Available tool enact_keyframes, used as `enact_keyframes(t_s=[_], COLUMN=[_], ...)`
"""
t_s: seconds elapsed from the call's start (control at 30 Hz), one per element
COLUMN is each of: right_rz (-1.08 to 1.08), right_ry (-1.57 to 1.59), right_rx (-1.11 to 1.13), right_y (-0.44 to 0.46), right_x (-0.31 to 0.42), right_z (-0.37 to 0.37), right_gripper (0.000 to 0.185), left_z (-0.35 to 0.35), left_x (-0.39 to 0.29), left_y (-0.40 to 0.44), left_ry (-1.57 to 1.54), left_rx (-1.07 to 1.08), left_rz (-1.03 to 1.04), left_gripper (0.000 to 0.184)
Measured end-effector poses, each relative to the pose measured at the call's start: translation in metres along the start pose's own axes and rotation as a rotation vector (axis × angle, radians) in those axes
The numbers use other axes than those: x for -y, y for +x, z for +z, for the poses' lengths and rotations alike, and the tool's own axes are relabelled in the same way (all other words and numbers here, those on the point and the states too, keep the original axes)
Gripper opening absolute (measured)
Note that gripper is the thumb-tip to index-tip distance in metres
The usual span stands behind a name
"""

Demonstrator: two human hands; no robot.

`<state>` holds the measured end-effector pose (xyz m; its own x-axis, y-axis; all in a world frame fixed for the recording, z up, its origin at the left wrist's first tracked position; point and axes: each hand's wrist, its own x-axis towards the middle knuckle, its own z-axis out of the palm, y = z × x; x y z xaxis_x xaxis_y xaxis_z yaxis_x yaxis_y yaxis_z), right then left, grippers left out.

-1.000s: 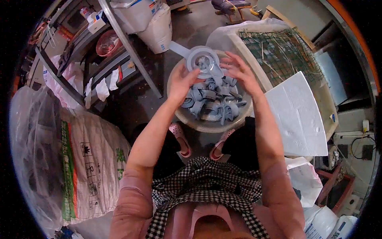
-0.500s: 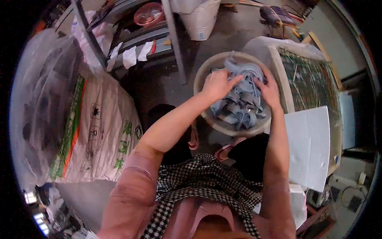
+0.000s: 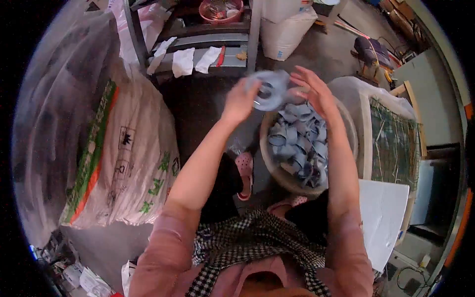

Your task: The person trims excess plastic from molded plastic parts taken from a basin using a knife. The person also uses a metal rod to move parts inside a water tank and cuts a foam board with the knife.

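The person wears a dusty pink top (image 3: 232,274) with a round neckline. Its sleeves (image 3: 166,242) end near the elbows, with creases in the cloth, and the forearms below them are bare. The left hand (image 3: 240,102) and right hand (image 3: 318,94) are bare too. Over the top goes a black-and-white checked apron (image 3: 247,240), with straps in the same small check and bunched folds at the waist. The trousers (image 3: 222,190) look black, though the shadow makes their exact shade hard to tell. On the feet are pink clogs (image 3: 243,166) with small round holes over the toes.
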<state>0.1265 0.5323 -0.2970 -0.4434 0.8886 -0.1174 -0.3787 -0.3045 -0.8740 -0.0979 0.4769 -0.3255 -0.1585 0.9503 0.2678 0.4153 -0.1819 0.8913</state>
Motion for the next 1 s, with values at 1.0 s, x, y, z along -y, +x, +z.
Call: enact_keyframes(t_s=[1.0], right_rz=[-0.289], right_ry=[-0.417], right_rx=[-0.333], right_y=[0.116], right_x=[-0.063], right_z=[0.047], right_gripper=[0.030], left_z=[-0.041], left_x=[-0.009], left_y=[0.035], left_ry=[-0.635], left_rx=[-0.350], left_rz=[-0.640], left_gripper=[0.045])
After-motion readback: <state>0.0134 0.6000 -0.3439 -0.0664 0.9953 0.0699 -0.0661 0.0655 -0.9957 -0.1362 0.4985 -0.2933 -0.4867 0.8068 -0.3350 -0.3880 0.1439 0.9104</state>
